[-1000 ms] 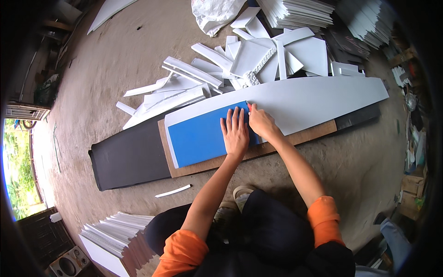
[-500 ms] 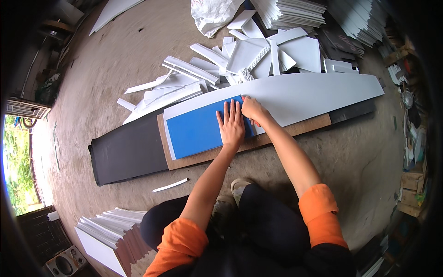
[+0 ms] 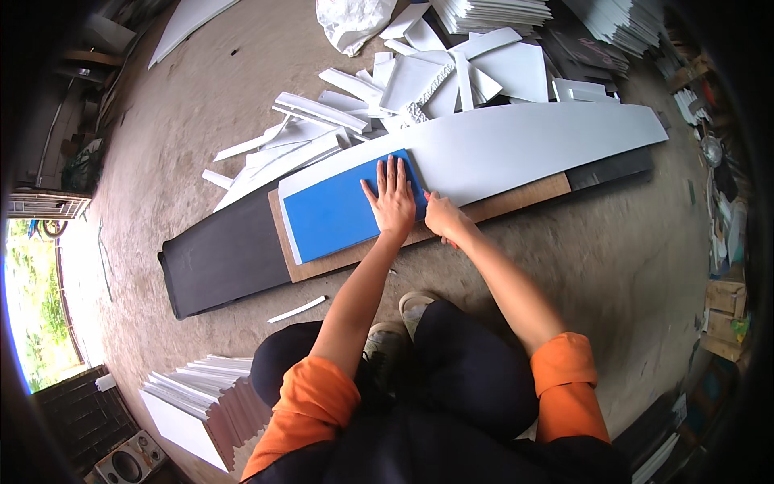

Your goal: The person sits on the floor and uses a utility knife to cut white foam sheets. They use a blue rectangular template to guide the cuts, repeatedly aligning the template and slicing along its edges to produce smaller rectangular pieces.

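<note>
The left hand (image 3: 393,202) lay flat, fingers spread, on the blue template (image 3: 343,211); the right hand (image 3: 442,218) was clenched at its edge, on the white sheet (image 3: 524,145).

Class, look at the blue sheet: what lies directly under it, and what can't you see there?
The blue sheet lies on a long white board, which rests on a brown board over a black mat. The left hand presses on top. The surface beneath the sheet is hidden.

Your left hand (image 3: 393,206) lies on a solid blue sheet (image 3: 343,211), which sits on a plain white panel (image 3: 532,145) over a brown board (image 3: 516,200). Left of the blue sheet there's a black mat (image 3: 226,260); above it, white offcuts (image 3: 419,81). Your sleeves (image 3: 302,403) are orange, the floor (image 3: 210,105) grey-brown.
</note>
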{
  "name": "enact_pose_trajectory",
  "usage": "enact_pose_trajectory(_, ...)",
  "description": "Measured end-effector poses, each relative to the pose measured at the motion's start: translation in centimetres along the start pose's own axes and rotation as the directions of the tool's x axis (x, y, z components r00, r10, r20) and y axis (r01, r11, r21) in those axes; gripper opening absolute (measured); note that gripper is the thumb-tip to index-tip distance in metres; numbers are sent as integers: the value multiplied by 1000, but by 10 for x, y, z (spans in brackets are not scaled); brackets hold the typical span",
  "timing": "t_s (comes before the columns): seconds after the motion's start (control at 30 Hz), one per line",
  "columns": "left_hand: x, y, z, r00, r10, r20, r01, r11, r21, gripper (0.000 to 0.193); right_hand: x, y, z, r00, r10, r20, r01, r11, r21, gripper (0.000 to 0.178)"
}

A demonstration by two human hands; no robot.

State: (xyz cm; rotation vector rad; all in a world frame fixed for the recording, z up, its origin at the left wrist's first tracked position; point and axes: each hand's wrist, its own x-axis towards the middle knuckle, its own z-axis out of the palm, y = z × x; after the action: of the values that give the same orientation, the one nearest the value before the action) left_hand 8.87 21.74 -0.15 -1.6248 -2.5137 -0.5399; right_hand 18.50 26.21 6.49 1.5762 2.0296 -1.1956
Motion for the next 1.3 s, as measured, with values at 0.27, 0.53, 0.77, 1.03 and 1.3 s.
enact_pose_trajectory(0.27,-1,-1,1,1000,-10,18,10,1000,9,46,-22,24,22,986,-103,-130,90,991,-103,32)
enact_pose_trajectory(0.53,-2,-1,1,1000,4,5,-4,1000,4,46,-40,45,36,968,-197,-153,174,973,-148,19)
enact_pose_trajectory(0.77,-1,-3,0,1000,16,21,-16,1000,2,47,-40,60,43,973,-182,-139,167,980,-108,20)
enact_pose_trajectory(1.03,0,-5,-5,1000,6,9,-6,1000,-3,45,-49,65,17,921,-271,-280,256,963,-91,24)
enact_pose_trajectory(1.3,-20,-41,-28,922,-382,-71,381,924,-17,60,16,36,13,865,-218,-451,420,807,416,34)
